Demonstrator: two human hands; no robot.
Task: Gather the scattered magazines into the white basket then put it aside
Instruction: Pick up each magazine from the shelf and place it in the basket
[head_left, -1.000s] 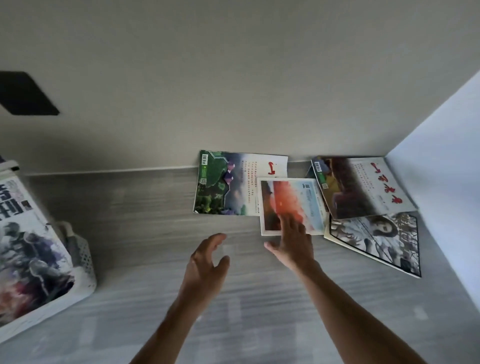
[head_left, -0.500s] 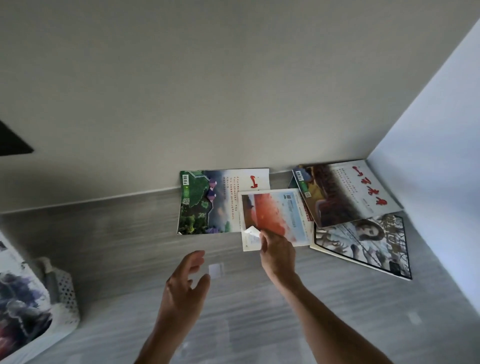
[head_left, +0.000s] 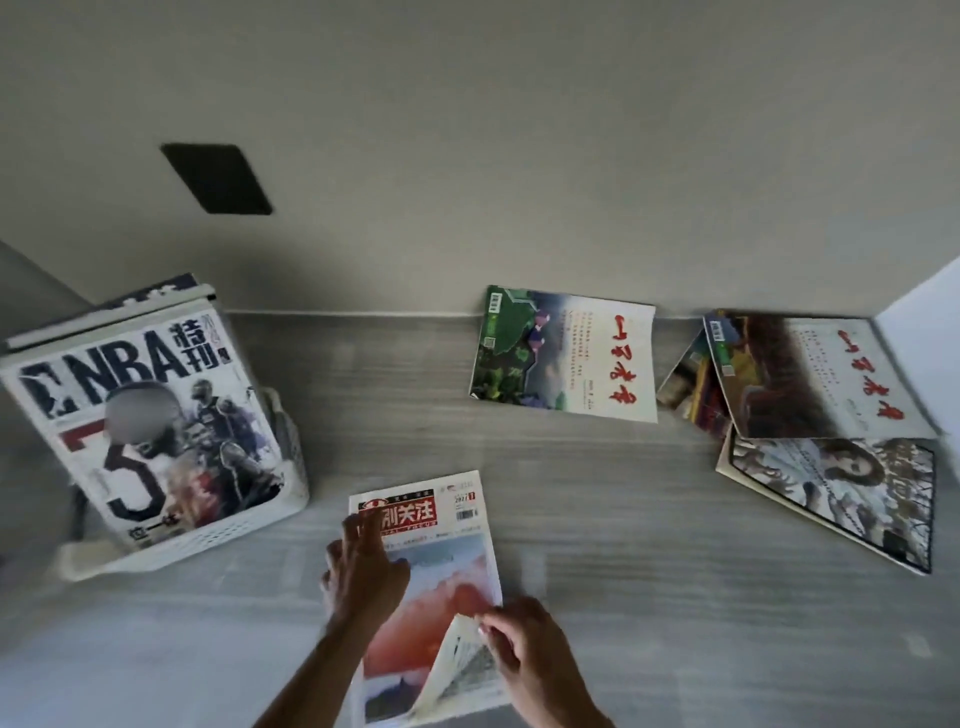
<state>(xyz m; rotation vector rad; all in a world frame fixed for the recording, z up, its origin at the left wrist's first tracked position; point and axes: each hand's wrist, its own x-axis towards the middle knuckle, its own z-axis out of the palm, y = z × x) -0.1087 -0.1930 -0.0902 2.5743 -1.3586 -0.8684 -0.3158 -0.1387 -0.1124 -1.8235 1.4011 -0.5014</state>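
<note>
Pulled from the far pile toward the person, the red magazine (head_left: 441, 566) now lies flat on the surface (head_left: 649, 597) near the basket (head_left: 249, 525). Left hand (head_left: 363, 569) presses its cover with straight fingers; right hand (head_left: 519, 649) pinches a lifted corner. Three magazines (head_left: 566, 358) remain by the wall.

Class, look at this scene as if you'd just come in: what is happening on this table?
A person is gathering magazines. The right hand pinches the curled lower corner of a red-covered magazine lying on the grey table, while the left hand rests on its cover. To the left, a white basket already holds an NBA magazine standing in it. A green-covered magazine lies by the wall, and a few overlapping magazines sit in the right corner, not yet collected.
</note>
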